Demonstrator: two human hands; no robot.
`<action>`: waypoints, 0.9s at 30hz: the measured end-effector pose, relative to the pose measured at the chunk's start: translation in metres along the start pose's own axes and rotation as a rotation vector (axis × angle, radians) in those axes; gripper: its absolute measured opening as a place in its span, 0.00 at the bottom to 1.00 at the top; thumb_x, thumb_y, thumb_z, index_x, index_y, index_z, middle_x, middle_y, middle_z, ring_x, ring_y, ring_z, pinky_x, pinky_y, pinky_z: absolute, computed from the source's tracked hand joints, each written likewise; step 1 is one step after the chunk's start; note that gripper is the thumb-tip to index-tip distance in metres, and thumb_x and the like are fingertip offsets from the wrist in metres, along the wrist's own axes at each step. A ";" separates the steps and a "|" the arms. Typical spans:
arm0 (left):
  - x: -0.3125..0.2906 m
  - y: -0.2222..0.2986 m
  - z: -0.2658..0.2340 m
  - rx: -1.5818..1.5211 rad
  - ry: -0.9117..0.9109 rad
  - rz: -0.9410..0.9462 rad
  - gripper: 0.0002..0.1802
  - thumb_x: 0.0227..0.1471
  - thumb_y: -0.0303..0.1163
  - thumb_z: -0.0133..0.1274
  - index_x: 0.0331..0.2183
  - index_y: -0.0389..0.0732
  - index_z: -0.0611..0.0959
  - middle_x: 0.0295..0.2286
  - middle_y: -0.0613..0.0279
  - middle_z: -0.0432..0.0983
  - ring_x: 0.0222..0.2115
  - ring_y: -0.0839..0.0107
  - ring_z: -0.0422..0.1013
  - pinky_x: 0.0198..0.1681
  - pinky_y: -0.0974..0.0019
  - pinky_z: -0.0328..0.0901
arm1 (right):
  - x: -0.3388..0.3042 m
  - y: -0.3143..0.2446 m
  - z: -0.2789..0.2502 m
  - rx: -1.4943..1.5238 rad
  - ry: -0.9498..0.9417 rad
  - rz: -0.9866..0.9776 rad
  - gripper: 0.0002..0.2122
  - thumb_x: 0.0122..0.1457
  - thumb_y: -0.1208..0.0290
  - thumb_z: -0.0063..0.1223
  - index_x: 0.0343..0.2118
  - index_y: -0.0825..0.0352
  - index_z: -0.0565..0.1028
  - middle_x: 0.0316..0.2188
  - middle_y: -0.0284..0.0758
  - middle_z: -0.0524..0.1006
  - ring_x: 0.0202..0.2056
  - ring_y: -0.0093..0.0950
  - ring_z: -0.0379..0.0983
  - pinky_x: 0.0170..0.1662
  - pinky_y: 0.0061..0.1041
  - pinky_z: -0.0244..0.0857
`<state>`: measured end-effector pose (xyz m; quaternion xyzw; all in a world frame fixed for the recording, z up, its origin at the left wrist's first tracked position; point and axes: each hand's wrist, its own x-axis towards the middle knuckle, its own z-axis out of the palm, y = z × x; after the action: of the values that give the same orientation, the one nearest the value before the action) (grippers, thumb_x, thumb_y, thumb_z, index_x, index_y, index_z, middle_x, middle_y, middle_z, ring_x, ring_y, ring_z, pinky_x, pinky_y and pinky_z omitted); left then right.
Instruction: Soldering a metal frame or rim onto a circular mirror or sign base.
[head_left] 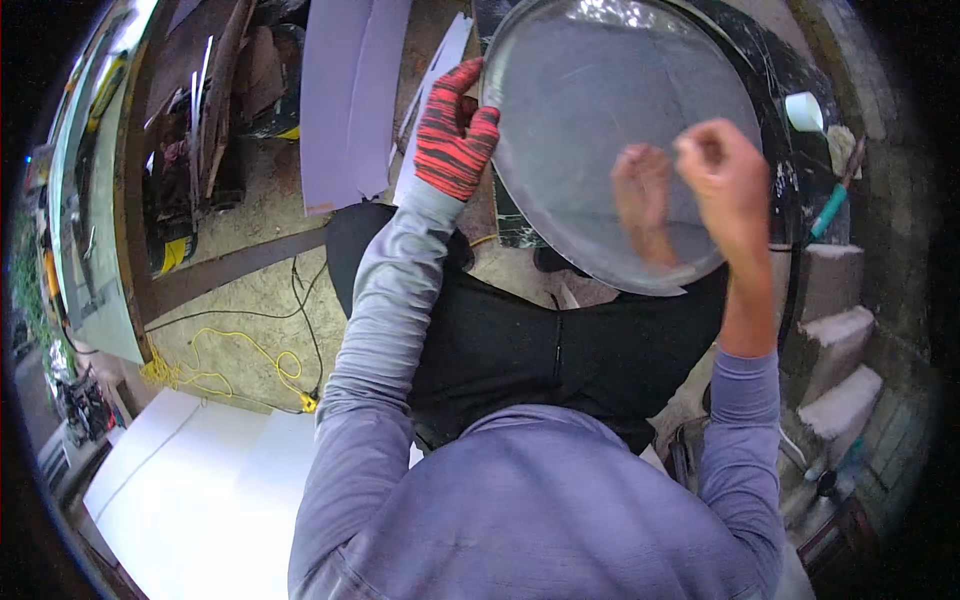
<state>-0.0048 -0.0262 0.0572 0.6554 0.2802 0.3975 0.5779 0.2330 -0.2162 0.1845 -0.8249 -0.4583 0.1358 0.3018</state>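
Observation:
A large round metal tray (570, 130) with a shiny grey face and a thin raised rim is tilted up in front of my lap. My left hand (458, 135), in a red and black striped glove, grips its left rim, thumb toward me. Bare and slightly blurred, my right hand (722, 175) hovers over the right part of the tray. Its fingers are curled together in a pinch; whether anything small is between them is hidden. The tray's face mirrors that hand.
A white roll (803, 112) and a teal-handled tool (828, 212) lie right of the tray. Pale sheet panels (350, 100) stand at the far left. Yellow cord (250, 345) and black cable run over the floor; a white board (200, 490) lies near left. Concrete blocks (838, 330) sit at right.

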 end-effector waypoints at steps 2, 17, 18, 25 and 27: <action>0.001 0.004 -0.002 0.079 0.021 0.048 0.31 0.55 0.22 0.56 0.60 0.39 0.72 0.36 0.68 0.72 0.31 0.80 0.67 0.39 0.73 0.67 | -0.002 -0.036 0.027 0.134 -0.173 -0.016 0.05 0.60 0.73 0.59 0.33 0.69 0.77 0.27 0.36 0.80 0.31 0.21 0.76 0.36 0.26 0.71; 0.004 0.009 -0.001 0.055 0.018 0.027 0.31 0.55 0.22 0.54 0.61 0.40 0.72 0.33 0.68 0.73 0.30 0.80 0.68 0.35 0.73 0.66 | 0.003 -0.071 0.098 0.280 -0.279 -0.151 0.08 0.55 0.72 0.64 0.32 0.71 0.77 0.23 0.40 0.79 0.25 0.28 0.76 0.31 0.30 0.69; 0.004 0.009 -0.001 0.053 0.019 0.030 0.31 0.54 0.22 0.54 0.61 0.40 0.72 0.33 0.68 0.73 0.30 0.80 0.67 0.35 0.73 0.66 | 0.003 -0.072 0.098 0.299 -0.258 -0.151 0.08 0.56 0.71 0.64 0.32 0.71 0.78 0.23 0.40 0.79 0.25 0.27 0.76 0.31 0.29 0.69; 0.004 0.001 -0.003 0.098 0.034 0.049 0.32 0.52 0.23 0.55 0.60 0.40 0.73 0.37 0.69 0.72 0.32 0.79 0.65 0.39 0.72 0.65 | 0.007 -0.049 0.054 0.438 -0.100 0.083 0.10 0.59 0.66 0.63 0.34 0.68 0.80 0.30 0.38 0.83 0.31 0.28 0.80 0.36 0.30 0.73; 0.003 -0.001 -0.004 0.096 0.032 0.020 0.32 0.52 0.24 0.55 0.60 0.40 0.74 0.38 0.69 0.72 0.33 0.79 0.64 0.41 0.72 0.65 | 0.015 -0.022 0.024 0.379 0.070 0.076 0.09 0.61 0.65 0.62 0.36 0.67 0.81 0.32 0.35 0.83 0.33 0.24 0.79 0.39 0.27 0.73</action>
<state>-0.0063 -0.0217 0.0569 0.6785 0.3017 0.3997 0.5374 0.2143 -0.1862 0.1799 -0.7742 -0.3824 0.2019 0.4623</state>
